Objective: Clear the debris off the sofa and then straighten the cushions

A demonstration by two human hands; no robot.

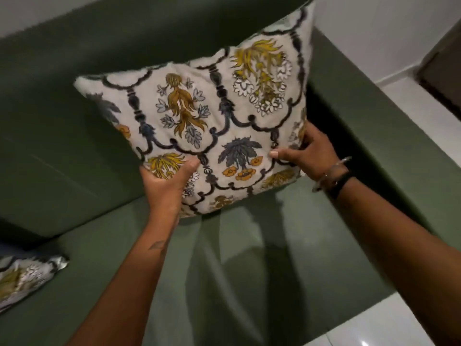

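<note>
A square cushion (212,116) with a cream cover and a yellow, blue and black floral print stands tilted against the back of the green sofa (62,151), near its right arm. My left hand (167,181) grips the cushion's lower left corner. My right hand (309,153) grips its lower right edge, thumb on the front and fingers behind. A second cushion (25,278) of the same print lies on the seat at the far left, partly cut off by the frame edge. I see no debris on the seat.
The sofa's right arm (374,126) runs along the right side. Beyond it lie a white tiled floor (409,96) and a white wall. Floor tiles also show at the bottom right, in front of the seat.
</note>
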